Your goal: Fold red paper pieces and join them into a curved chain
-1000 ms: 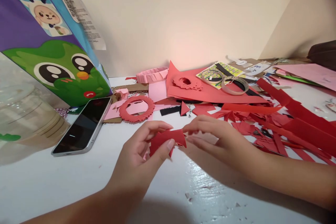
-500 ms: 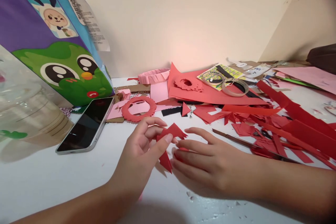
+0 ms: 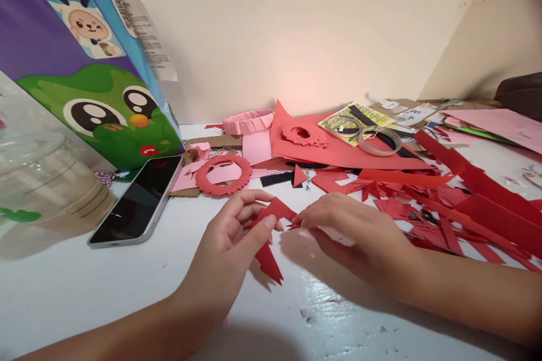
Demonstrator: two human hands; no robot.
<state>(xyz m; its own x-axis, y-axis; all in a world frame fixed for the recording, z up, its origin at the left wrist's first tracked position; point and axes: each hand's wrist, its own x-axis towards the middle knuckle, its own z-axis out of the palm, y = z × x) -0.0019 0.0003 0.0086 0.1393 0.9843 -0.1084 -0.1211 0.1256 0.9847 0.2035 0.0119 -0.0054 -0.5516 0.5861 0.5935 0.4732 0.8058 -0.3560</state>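
Observation:
Between my hands is a folded red paper piece [image 3: 270, 264] with pointed ends, bent in a curve above the white table. My left hand [image 3: 231, 242] pinches its middle, thumb in front and fingers behind. The fingertips of my right hand [image 3: 355, 231] are closed on its upper right tip; that hand's thumb is mostly hidden. One pointed end of the paper hangs down below my left thumb. Just behind my left hand lies a red pleated paper ring [image 3: 203, 177].
A phone [image 3: 138, 203] and a clear plastic cup [image 3: 55, 180] stand left, before a printed bag [image 3: 97, 96]. Behind are a pink pleated ring [image 3: 248, 122], red sheets [image 3: 339, 155] and tape rolls [image 3: 379, 144]. Red paper scraps [image 3: 440, 220] cover the right side.
My right hand has turned and lifted, its spread fingers now drawn together at the paper's upper right tip. My left hand keeps its pinch, and the paper's lower end shows more.

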